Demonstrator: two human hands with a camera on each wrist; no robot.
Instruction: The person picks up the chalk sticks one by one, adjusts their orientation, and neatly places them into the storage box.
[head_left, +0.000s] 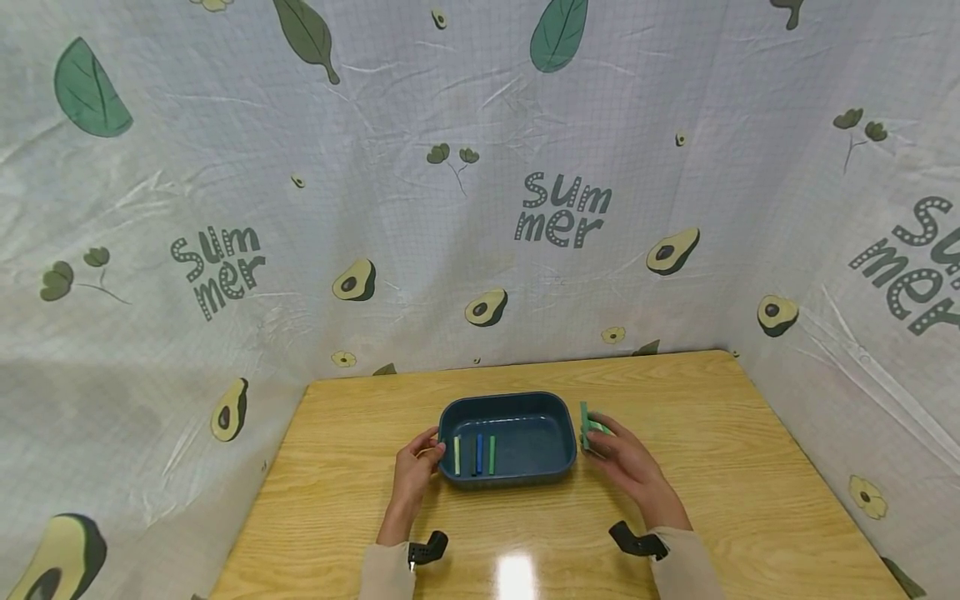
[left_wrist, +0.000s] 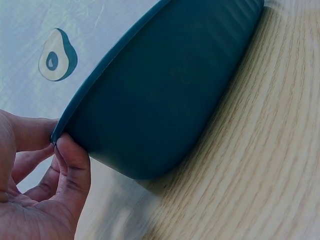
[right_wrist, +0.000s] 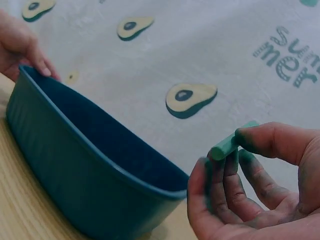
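Note:
A dark blue rectangular tub [head_left: 536, 481] stands on the table. My left hand [head_left: 414, 477] pinches its rim at the left end, thumb and fingers meeting over the edge in the left wrist view. Inside, toward the left, lie a pale yellow chalk stick [head_left: 457, 456], a blue chalk stick [head_left: 479, 454] and a green chalk stick [head_left: 492, 455], roughly side by side. Just beyond the tub's right end, my right hand [head_left: 626, 460] holds another green chalk stick [right_wrist: 232, 141] between thumb and fingers. Dark green smudges mark those fingertips [right_wrist: 245, 137].
The light wooden table [head_left: 720, 450] runs back to a printed cloth [head_left: 420, 217] hung around its back and sides. A black wrist mount [head_left: 428, 548] sits on the left sleeve, and another black mount [head_left: 637, 542] on the right one.

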